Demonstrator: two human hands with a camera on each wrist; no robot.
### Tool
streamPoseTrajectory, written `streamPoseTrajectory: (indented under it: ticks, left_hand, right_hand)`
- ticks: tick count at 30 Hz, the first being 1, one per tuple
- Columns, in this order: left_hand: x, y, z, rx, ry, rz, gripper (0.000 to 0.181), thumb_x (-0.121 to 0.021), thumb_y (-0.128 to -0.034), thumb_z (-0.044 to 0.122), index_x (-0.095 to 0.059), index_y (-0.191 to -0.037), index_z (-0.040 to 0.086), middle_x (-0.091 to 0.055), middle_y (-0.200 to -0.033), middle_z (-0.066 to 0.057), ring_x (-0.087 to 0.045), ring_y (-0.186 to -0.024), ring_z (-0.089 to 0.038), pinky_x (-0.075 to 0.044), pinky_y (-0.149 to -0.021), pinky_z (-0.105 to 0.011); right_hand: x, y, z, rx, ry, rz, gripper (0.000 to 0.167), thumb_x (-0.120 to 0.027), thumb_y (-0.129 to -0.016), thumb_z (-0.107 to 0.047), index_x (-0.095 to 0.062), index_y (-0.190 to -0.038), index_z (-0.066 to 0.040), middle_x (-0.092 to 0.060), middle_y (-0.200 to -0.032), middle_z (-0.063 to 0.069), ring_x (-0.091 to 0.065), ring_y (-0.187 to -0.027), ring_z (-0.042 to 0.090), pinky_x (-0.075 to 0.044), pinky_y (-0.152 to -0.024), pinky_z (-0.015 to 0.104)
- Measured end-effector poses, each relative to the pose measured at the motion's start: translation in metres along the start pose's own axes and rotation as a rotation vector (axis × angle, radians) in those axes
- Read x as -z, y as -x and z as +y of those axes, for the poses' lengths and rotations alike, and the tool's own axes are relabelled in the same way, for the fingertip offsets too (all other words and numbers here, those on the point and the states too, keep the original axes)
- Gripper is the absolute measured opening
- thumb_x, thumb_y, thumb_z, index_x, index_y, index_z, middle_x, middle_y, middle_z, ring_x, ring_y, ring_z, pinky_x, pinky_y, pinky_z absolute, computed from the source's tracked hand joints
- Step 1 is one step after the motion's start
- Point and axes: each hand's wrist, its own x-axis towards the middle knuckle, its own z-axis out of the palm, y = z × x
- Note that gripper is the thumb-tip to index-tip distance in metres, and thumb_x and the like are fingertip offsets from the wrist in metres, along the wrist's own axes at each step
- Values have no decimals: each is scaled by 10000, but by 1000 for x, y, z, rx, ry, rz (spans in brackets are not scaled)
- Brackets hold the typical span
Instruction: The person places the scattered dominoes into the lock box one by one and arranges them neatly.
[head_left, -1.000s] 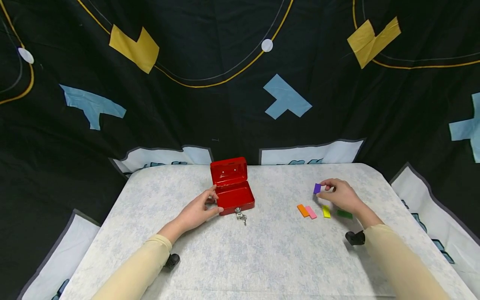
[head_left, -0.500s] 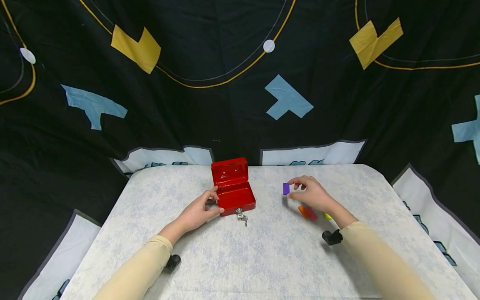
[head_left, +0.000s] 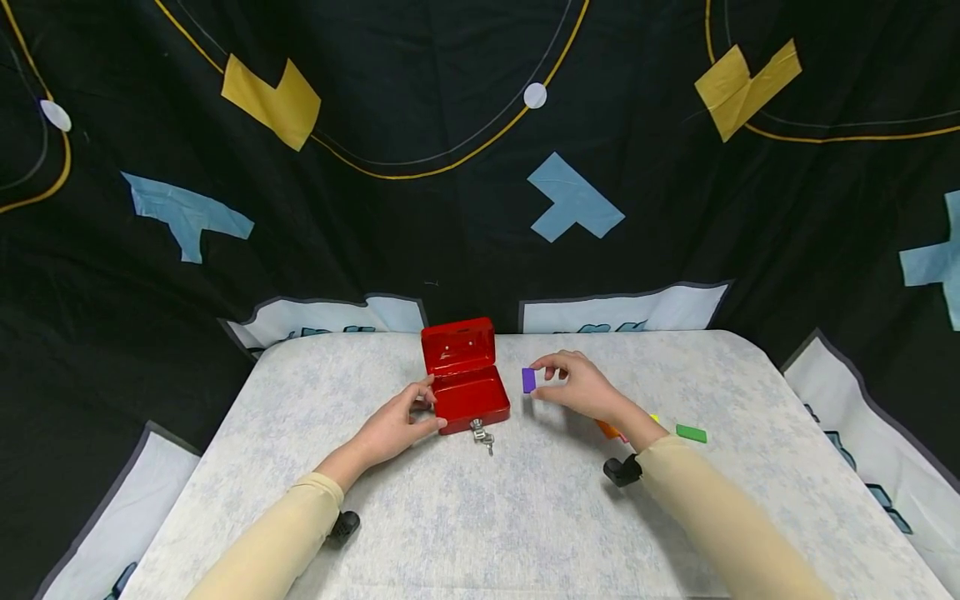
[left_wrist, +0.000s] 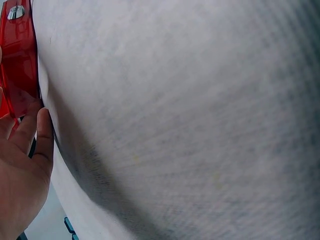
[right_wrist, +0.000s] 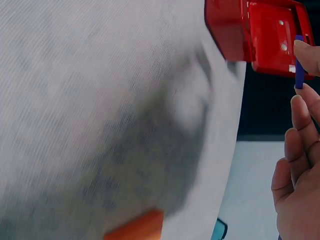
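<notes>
A red cash box (head_left: 495, 415) sits with its lid up. Keys (head_left: 487, 439) hang from the lock on its front. My left hand (head_left: 390, 425) holds the box's left end, thumb at the front corner and fingers on the side wall; the left wrist view shows part of this hand (left_wrist: 22, 170) against the red metal. Just right of the box, my right hand (head_left: 588, 392) pinches a thin purple block (head_left: 528, 381) upright between thumb and fingertips, above the table. Seen from the right wrist, the purple block (right_wrist: 299, 67) appears edge-on, the box behind it.
A green block (head_left: 691, 433) lies to the right on the pale cloth (head_left: 540, 517). Behind my right wrist, an orange block (head_left: 606, 428) and a yellow block (head_left: 655, 418) are partly hidden, with a sliver of pink. A dark curtain (head_left: 420, 242) hangs beyond the table.
My right hand has carried the purple block leftward, from above the other blocks to beside the box. The green block shows again behind the arm. My left hand stays at the box.
</notes>
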Motion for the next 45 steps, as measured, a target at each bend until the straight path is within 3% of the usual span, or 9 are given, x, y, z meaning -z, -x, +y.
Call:
streamPoseTrajectory:
  ticks: [26,37,45]
  left_hand:
    - [1,-1,-3,16,-10,-2,406,-744,-942,415,-525,-1181,171,-308,-1660,15,-564,-1244,-201,-484,-956,-397]
    - [0,0,-2,10,-3,0,408,-741,-949,397,-523,-1194,154,-308,-1661,13,-564,-1257,-212,-496,-947,-397]
    - [0,-1,1,13,-10,-3,392,-746,-943,402,-521,-1180,186,-303,-1662,28,-555,-1265,-226,-484,-1000,-456]
  right_hand:
    - [-56,-47,-35,12,34,-84,391,-823,-853,-322,-726,-1220,-230,-626,-976,0,-542,-1005,249,-504,-717,341]
    - [-71,-55,-43,11,122,-121,434,-837,-839,-362,-719,-1239,-241,-628,-1051,-79,-515,-1008,146,-518,-747,299]
    - [-81,-64,-51,87,250,-152,423,-824,-843,-402,-742,-1226,-243,-677,-1080,-43,-501,-983,135,-472,-797,330]
